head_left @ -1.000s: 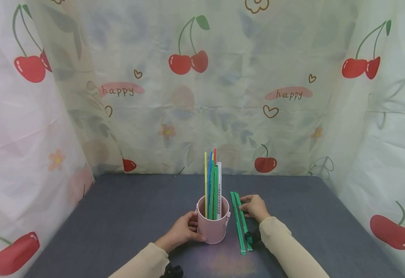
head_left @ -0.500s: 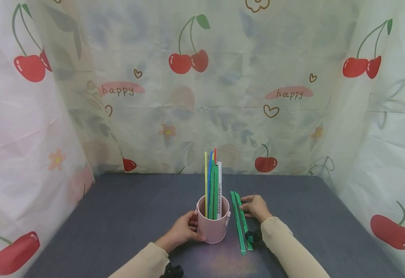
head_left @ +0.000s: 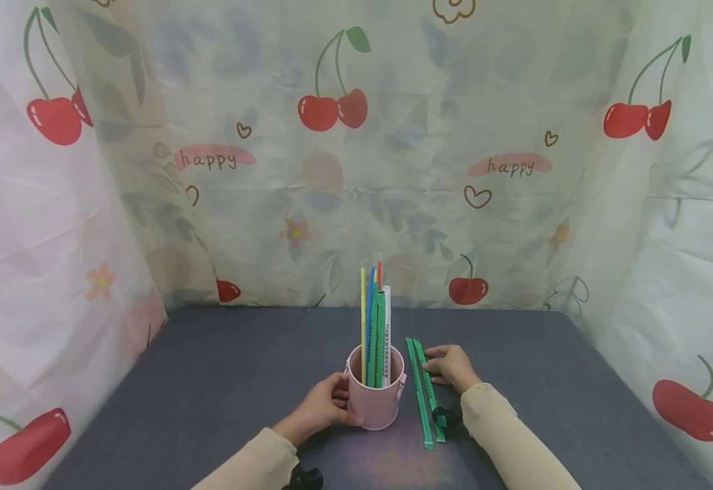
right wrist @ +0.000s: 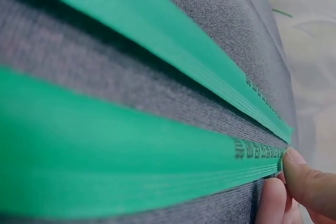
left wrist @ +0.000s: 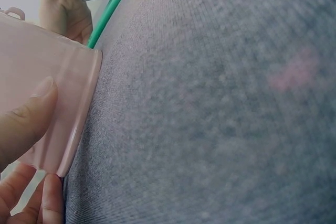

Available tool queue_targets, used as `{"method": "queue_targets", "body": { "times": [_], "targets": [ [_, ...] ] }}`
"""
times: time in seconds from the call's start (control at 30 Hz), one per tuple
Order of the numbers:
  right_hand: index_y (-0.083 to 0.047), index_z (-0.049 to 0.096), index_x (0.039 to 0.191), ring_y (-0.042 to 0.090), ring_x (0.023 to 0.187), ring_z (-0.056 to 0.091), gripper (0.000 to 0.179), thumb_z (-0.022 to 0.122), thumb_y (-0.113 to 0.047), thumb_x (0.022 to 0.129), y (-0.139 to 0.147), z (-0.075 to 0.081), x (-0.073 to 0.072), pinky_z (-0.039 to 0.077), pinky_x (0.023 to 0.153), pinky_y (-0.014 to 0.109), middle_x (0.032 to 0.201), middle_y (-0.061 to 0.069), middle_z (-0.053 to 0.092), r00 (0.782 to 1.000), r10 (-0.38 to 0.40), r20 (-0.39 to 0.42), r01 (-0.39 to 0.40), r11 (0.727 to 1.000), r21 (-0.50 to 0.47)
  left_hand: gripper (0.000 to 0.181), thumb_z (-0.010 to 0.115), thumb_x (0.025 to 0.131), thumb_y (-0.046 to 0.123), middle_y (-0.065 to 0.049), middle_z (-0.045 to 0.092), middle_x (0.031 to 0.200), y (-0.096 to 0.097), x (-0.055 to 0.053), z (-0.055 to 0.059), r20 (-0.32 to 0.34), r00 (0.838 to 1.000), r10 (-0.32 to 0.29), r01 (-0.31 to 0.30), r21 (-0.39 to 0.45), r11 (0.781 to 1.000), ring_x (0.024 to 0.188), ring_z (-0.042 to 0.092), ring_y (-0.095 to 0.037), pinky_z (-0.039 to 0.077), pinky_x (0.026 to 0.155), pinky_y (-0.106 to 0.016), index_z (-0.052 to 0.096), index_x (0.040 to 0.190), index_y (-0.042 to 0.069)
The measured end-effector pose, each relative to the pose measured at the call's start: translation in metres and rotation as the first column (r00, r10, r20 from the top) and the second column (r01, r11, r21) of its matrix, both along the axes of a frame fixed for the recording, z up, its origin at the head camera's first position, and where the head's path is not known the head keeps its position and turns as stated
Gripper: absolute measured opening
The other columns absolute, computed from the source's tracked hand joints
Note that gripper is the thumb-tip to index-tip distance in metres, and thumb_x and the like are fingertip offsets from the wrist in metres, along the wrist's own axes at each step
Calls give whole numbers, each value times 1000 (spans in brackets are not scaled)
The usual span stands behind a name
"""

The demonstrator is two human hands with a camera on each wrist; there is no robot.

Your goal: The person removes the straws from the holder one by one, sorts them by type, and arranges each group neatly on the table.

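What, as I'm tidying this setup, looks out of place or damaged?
A pinkish patch on the dark cloth, on the near side of the pink bucket, breaks the cloth's even grey; stain or light, I can't tell. The bucket itself stands upright.

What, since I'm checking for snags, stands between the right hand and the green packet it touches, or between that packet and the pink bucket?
Nothing visible separates the right hand from the green packet it touches. Between that packet and the pink bucket, the other green packet lies on the table.
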State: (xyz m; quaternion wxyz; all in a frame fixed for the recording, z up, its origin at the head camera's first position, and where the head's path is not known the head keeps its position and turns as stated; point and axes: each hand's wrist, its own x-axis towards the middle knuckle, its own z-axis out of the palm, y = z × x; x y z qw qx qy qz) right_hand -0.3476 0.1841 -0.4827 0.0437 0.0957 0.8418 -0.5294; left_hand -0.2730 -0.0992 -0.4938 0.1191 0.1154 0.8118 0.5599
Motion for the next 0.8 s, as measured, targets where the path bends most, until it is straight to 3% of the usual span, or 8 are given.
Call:
{"method": "queue_targets", "body": {
  "times": [0.5, 0.8],
  "targets": [
    [6, 60, 122, 16, 81, 67, 37, 66, 2, 86, 3, 9, 8, 59, 66, 33, 100, 16, 70, 999, 35, 9, -34, 997, -70, 73, 89, 65, 8, -12, 62, 114, 0, 1, 2, 9, 1000, 2, -2, -4, 1000, 102, 61, -25, 53, 90, -44, 51, 127, 2],
    [5, 58, 125, 22, 87, 67, 38, 64, 1, 88, -1, 27, 5, 59, 74, 38, 101, 19, 69, 998, 56, -39, -60, 991, -116, 72, 89, 65, 8, -12, 62, 114, 0, 1, 1, 5, 1000, 1, -1, 0, 1000, 102, 61, -24, 53, 90, -44, 52, 126, 2]
  ]
}}
